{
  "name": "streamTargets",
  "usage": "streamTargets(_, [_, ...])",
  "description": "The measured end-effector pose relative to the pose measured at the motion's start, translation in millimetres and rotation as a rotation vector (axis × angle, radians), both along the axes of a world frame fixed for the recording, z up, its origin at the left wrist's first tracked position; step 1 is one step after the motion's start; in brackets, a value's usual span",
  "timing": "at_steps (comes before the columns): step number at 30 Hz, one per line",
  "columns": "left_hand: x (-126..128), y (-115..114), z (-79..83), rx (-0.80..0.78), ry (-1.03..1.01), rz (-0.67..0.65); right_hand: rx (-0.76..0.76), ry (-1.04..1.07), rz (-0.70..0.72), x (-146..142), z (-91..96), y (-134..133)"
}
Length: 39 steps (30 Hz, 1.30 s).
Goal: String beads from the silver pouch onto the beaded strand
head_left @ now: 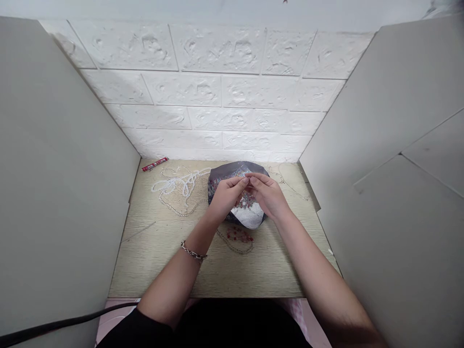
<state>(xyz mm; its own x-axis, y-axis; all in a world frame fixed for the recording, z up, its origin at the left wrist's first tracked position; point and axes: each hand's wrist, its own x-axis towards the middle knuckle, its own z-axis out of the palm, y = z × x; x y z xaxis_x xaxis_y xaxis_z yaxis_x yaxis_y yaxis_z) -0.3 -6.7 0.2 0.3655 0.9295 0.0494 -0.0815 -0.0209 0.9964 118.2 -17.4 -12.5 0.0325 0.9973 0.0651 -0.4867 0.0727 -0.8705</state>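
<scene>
My left hand (pixel 227 195) and my right hand (pixel 267 195) meet fingertip to fingertip above a dark bag (pixel 226 173) that holds small beads. Both hands are pinched closed on something tiny that I cannot make out. A white heap and reddish beads (pixel 249 212) show inside the bag below my fingers. A thin strand with red beads (pixel 237 238) lies on the wooden table (pixel 163 261) just in front of the bag. My left wrist wears a chain bracelet (pixel 193 252).
White bead strings (pixel 177 188) lie tangled on the table left of the bag. A small red tool (pixel 154 164) rests at the back left corner. Grey panels wall in the table on both sides, and a white brick wall stands behind. A black cable (pixel 54 325) runs at the lower left.
</scene>
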Motion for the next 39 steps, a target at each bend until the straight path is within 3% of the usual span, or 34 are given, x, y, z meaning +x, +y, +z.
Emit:
streamTargets(4, [-0.2,0.3,-0.9,0.001,0.007,0.004,0.044,-0.160,-0.038,3.8,-4.5,2.0])
streamTargets(12, [-0.9,0.0,0.8,-0.058,-0.036,-0.033,0.295,-0.749,-0.211,14.1,6.2,-3.3])
streamTargets(19, [0.2,-1.5,1.3,-0.116,-0.100,-0.043,0.449,-0.952,-0.309,15.3,8.2,-5.0])
streamTargets(25, [-0.1,0.2,0.3,-0.116,-0.053,-0.048,0.529,-1.045,-0.283,16.8,10.5,-7.7])
streamTargets(32, [-1.2,-6.0,9.0,-0.091,-0.125,-0.125,0.596,-1.023,-0.500,6.7,14.5,-21.3])
streamTargets(36, [-4.2,-5.8,7.3,-0.018,-0.168,-0.177,0.610,-0.932,-0.447,5.8,21.3,-26.5])
streamTargets(39, [-5.1,-5.4,5.7,-0.032,-0.227,-0.240,0.602,-0.823,-0.306,7.0,27.8,-28.0])
